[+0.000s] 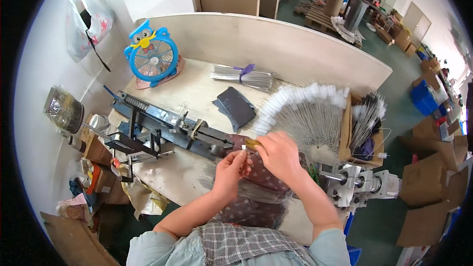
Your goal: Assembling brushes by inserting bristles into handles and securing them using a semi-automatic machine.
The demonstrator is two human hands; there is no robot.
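Close together above a brown polka-dot cloth (266,177), my two hands work at the middle of the bench. My left hand (230,171) is closed, thumb and fingertips pinching a small white piece (244,147). My right hand (282,156) wraps round a tool with a yellow-brown handle (253,144); its working end is too small to make out. Just beyond my left hand lies the end of a long dark metal machine (192,135). To the right of my hands spreads a wide fan of thin wire brushes (305,113) with white bristle tips. More thin wires (261,191) lie on the cloth.
A blue cartoon-shaped fan (153,61) stands at the back left. Behind the machine are dark flat pads (236,107) and a tied wire bundle (241,76). At the right are a carton of brushes (364,128) and a metal shaft mechanism (359,184). A lamp-like head (64,110) juts in left.
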